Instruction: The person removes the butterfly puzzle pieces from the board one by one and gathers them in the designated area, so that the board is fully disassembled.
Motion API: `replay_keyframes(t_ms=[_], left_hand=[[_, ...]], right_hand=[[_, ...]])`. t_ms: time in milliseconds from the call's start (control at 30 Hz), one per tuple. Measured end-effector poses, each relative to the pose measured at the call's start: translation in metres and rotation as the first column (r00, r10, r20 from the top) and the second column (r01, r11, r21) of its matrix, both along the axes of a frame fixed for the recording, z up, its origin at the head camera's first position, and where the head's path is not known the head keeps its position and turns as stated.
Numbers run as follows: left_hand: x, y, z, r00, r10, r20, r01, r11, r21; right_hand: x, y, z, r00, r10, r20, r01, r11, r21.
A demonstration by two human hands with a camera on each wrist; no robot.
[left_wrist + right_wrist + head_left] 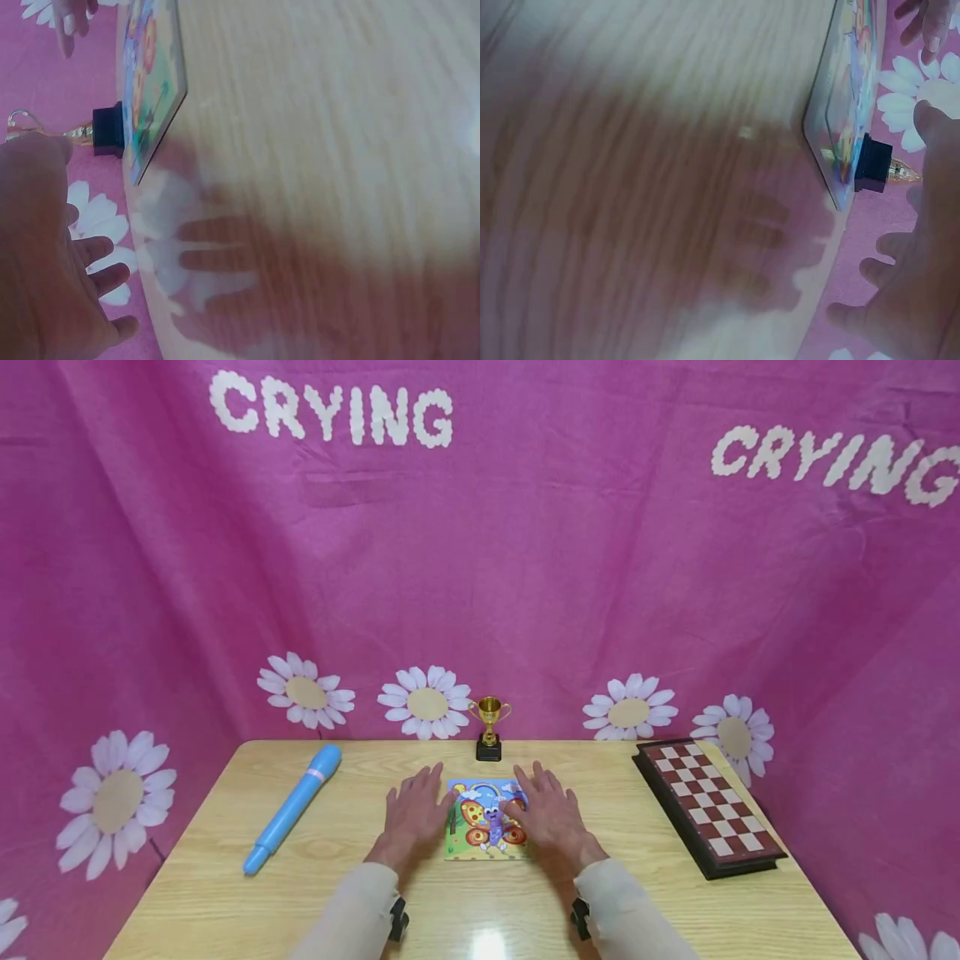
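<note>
A flat square board with a colourful butterfly picture lies on the wooden table in the middle. My left hand hovers at its left side, fingers spread and holding nothing. On the opposite side, my right hand is likewise spread, its thumb overlapping the picture in the head view. Both wrist views show the left hand and the right hand raised over the tabletop, with their reflections beneath. Just behind the board stands a small gold trophy cup on a black base.
A long blue tube-like thing with a rounded cap lies on the table's left. On the right is a folded chessboard case with brown and white squares. A pink curtain with white flowers hangs behind the table's back edge.
</note>
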State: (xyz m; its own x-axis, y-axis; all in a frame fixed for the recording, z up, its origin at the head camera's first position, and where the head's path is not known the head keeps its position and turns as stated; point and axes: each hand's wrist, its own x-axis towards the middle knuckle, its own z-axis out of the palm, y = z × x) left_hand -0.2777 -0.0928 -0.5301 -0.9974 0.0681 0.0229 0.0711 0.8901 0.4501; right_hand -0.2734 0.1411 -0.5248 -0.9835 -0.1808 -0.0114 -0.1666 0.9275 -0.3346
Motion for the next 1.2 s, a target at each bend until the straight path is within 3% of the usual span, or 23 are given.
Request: replay_keyframes(t_ms=[400,833,1200], left_hand=[[-0.002,0.009,-0.008,0.997,-0.065,0.044,0.068,0.995,-0.071],[-0.006,0.016,-0.012,0.997,-0.064,0.044,0.07,0.986,-0.151],[-0.017,0.023,-0.003,0.996,-0.016,0.088,0.016,1.0,0.0]], right_hand=[[0.001,-0.006,-0.013,0.997,0.071,0.032,-0.072,0.997,0.024],[0.006,-0.011,-0.019,0.986,0.161,0.038,-0.164,0.981,0.104],[0.007,-0.012,-0.019,0.985,0.169,0.043,-0.173,0.978,0.118]])
